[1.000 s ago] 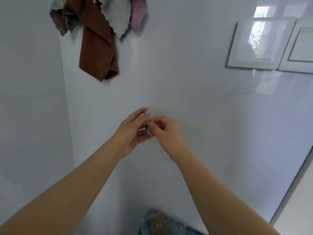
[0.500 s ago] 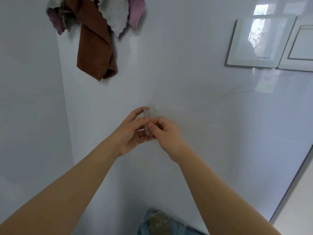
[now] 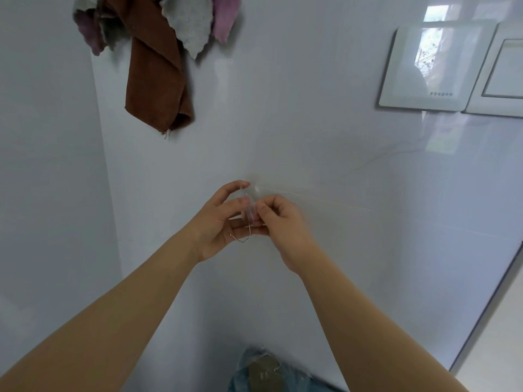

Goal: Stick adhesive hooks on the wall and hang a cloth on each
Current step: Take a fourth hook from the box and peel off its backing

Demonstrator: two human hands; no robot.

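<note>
A clear adhesive hook (image 3: 250, 213) with a thin metal wire curve below it sits between my two hands, just in front of the glossy white wall (image 3: 325, 142). My left hand (image 3: 223, 222) holds the hook's clear pad from the left with thumb and fingers. My right hand (image 3: 278, 222) pinches the pad's right edge with its fingertips. High on the wall hang a brown cloth (image 3: 154, 89), a grey cloth (image 3: 189, 24) and a purple cloth (image 3: 226, 15), bunched together at the top left.
Two white switch plates (image 3: 430, 66) are mounted on the wall at the upper right. A plastic bag (image 3: 263, 372) lies below between my forearms. A door frame edge (image 3: 486, 315) runs down the right side. The wall corner (image 3: 107, 165) lies to the left.
Both hands stayed close together on the hook, working at its pad. The wire curve now hangs lower and clearer below my left fingers. The view shifted slightly down.
</note>
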